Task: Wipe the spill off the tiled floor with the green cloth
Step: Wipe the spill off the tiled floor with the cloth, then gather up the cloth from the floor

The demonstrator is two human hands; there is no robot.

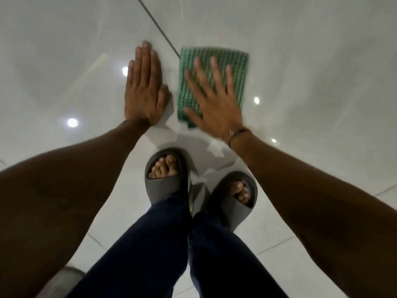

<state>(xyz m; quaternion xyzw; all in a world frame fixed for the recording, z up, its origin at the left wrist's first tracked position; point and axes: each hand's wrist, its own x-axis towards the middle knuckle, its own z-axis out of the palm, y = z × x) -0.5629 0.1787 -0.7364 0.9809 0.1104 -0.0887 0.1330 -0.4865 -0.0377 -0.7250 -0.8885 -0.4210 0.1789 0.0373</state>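
Now the right hand (217,108) presses the green cloth (214,67) flat under spread fingers (198,69), gripping nothing; the left hand (144,95) lies flat beside. Wiping is underway; next, I think, it must drag toward the spill (217,149).

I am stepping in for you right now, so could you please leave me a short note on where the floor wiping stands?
Right hand: open, fingers spread, flat on the green cloth.
Left hand: open, flat on the bare tiled floor beside the cloth, apart from it.
Cloth: lies flat on the floor, just right of a dark grout line.
Done: cloth is down and under the hand.
Left: a wet patch shows near the slippers; wipe it.
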